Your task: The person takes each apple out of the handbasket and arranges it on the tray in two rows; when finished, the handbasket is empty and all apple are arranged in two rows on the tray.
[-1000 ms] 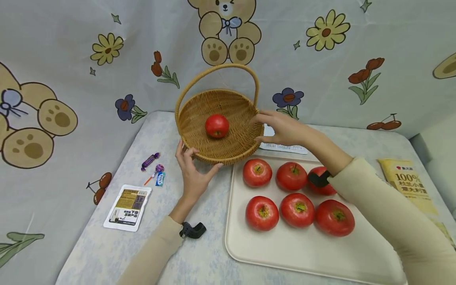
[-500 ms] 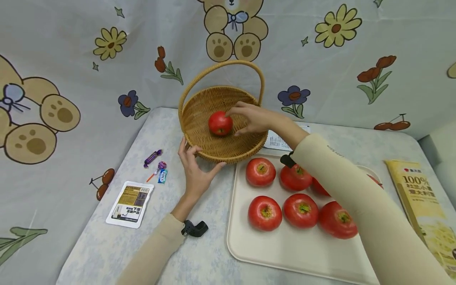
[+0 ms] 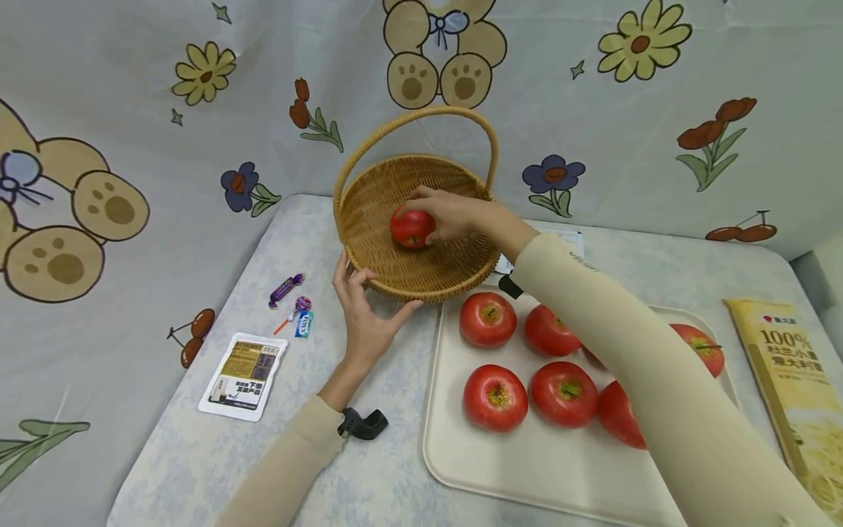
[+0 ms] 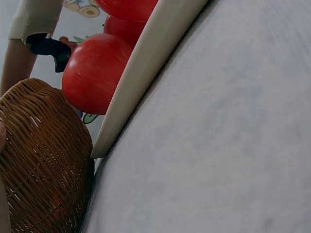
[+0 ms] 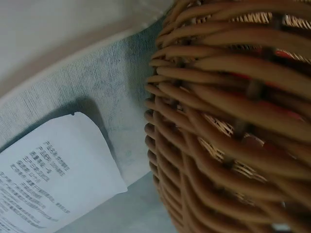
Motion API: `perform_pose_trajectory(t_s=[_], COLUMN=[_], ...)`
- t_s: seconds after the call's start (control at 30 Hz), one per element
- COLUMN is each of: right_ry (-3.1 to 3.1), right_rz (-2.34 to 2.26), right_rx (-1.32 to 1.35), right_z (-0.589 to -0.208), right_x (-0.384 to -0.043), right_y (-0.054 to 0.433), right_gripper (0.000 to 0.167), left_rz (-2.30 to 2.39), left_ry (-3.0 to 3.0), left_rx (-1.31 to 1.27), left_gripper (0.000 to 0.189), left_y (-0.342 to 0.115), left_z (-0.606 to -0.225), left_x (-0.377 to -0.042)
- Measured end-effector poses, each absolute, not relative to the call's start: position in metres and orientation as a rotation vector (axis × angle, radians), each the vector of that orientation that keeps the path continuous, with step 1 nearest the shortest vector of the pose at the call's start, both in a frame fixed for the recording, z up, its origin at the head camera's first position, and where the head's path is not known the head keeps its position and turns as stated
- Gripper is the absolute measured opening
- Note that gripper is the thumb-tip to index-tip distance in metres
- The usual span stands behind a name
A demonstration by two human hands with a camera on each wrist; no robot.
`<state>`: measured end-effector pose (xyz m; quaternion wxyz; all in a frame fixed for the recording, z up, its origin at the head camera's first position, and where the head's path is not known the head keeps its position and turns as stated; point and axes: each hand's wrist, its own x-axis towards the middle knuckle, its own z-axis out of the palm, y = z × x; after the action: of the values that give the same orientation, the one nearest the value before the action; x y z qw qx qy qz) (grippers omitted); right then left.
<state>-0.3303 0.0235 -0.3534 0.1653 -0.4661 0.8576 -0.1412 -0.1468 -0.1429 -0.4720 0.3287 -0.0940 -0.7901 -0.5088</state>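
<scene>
A wicker basket [image 3: 428, 274] with a tall looped handle stands at the back of the table, its opening tilted toward me. My left hand [image 3: 365, 322] holds its near left rim, thumb spread along the front wall. Inside lies a red apple [image 3: 407, 230]. Reaching over the basket's right side, my right hand [image 3: 451, 214] grips this apple, fingers over its top and thumb at its lower right. In the left wrist view the outer weave of the basket [image 4: 41, 160] shows. The right wrist view shows weave [image 5: 218, 111] close up, with bits of red through the gaps.
A cream tray [image 3: 461, 461] with several red apples [image 3: 495, 397] is on the right, partly under my right sleeve. Beyond it lies a yellow pasta packet [image 3: 784, 366]. A white printed packet [image 5: 58, 170] lies behind the tray. Candies [image 3: 286, 290] and a flat pouch [image 3: 244, 377] lie left.
My right hand has moved left from the basket's right rim into the basket and taken hold of the apple. The left hand has stayed at the rim. The head view has shifted slightly.
</scene>
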Motion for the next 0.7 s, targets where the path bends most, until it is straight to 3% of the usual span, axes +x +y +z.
perform_pose_trajectory(t_s=[0.3, 0.7], right_ry=[2.398, 2.429], right_rz=[-0.296, -0.382], right_rx=[-1.405, -1.300], right_z=[-0.358, -0.368], right_x=[-0.336, -0.342], right_y=[0.014, 0.016], right_gripper=[0.064, 0.073], left_rz=[-1.324, -1.318], left_ry=[-2.077, -2.085], left_rx=[-0.244, -0.241], left_gripper=[0.071, 0.073], left_y=[-0.145, -0.145], left_z=[-0.471, -0.473], left_x=[-0.148, -0.148])
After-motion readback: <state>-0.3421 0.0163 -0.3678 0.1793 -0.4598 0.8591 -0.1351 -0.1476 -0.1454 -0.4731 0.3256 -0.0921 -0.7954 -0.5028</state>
